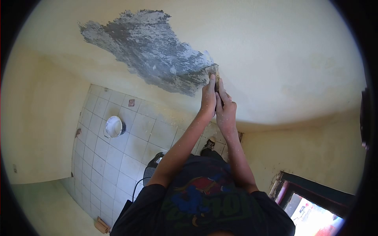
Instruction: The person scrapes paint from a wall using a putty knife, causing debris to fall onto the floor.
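Both of my hands are at the wall, wrapped around one scraper [212, 69] whose blade lies against the lower right edge of a bare grey patch [151, 51]. My left hand [208, 99] is closed on the handle, with its thumb stretched up toward the blade. Pressed beside it, my right hand [226, 112] also grips the handle, its fingers pointing up along the tool. Most of the handle is hidden by my hands. Pale flecks of dust dot my hands and forearms. Cream paint surrounds the rough, streaked grey patch.
On the tiled floor [132, 143] to the left stands a bucket [114, 126] with white inside. A dark chair-like object [149, 172] is close to my left side. A brown block-shaped object [102, 225] lies lower left. A dark-framed opening [315, 210] is at lower right.
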`<state>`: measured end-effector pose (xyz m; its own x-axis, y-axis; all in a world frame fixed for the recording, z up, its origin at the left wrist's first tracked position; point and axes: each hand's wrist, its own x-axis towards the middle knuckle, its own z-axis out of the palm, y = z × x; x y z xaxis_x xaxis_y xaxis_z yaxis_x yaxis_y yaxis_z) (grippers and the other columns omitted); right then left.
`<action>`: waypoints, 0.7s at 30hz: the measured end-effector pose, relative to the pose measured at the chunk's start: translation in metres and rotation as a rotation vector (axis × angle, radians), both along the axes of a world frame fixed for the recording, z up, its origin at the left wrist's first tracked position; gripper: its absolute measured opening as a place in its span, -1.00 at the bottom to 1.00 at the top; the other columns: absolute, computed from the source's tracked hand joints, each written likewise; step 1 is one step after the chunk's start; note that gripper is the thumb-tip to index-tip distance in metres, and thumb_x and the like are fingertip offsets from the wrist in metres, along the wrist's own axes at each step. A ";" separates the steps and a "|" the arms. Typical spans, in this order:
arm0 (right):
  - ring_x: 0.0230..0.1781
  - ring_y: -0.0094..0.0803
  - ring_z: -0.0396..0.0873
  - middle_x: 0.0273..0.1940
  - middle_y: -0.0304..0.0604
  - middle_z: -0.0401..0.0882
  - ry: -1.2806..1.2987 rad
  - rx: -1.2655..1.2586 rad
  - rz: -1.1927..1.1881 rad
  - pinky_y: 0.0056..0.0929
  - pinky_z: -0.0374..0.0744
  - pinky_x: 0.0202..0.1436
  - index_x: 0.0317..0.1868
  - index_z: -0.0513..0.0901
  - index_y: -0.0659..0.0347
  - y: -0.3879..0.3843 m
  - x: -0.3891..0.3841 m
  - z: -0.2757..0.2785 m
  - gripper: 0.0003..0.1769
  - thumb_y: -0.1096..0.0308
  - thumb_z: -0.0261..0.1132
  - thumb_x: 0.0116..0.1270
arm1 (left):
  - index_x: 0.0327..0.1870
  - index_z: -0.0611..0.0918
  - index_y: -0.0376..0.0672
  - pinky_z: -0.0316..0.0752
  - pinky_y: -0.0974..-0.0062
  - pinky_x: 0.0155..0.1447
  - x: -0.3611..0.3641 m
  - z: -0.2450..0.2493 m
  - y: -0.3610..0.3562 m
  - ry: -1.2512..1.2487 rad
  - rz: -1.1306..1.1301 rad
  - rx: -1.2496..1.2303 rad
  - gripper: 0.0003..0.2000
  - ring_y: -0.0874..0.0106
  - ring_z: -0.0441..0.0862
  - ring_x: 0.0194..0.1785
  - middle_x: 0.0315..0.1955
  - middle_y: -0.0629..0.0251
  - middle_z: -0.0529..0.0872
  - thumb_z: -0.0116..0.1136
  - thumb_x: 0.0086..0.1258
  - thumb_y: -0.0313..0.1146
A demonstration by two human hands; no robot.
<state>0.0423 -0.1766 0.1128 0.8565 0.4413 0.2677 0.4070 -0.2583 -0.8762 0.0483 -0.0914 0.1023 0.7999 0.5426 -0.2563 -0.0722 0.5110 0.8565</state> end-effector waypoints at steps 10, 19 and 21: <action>-0.19 0.10 0.65 0.02 0.23 0.59 -0.224 0.023 -0.048 -0.20 0.60 -0.16 0.45 0.29 -0.03 0.005 0.007 -0.008 -0.39 0.49 0.13 0.41 | -0.40 0.46 -0.18 0.55 0.37 -0.42 0.005 0.004 0.006 -0.064 -0.083 -0.011 -0.44 0.33 0.58 -0.59 -0.67 0.18 0.55 -0.17 0.49 0.22; -0.15 0.18 0.63 0.03 0.30 0.56 -0.251 -0.023 -0.019 -0.17 0.61 -0.13 0.47 0.24 -0.04 0.001 0.005 0.005 -0.35 0.51 0.13 0.39 | -0.31 0.45 -0.18 0.55 0.24 -0.39 0.003 0.014 0.003 -0.128 -0.141 -0.230 -0.49 0.28 0.55 -0.62 -0.67 0.20 0.51 -0.09 0.47 0.19; -0.03 0.05 0.65 0.12 0.32 0.52 -0.163 -0.079 -0.054 -0.28 0.60 -0.09 0.47 0.24 0.01 0.000 0.007 0.004 -0.38 0.58 0.06 0.43 | -0.29 0.44 -0.17 0.55 0.26 -0.38 0.007 0.013 0.000 -0.077 -0.129 -0.277 -0.49 0.28 0.53 -0.62 -0.68 0.20 0.50 -0.10 0.48 0.19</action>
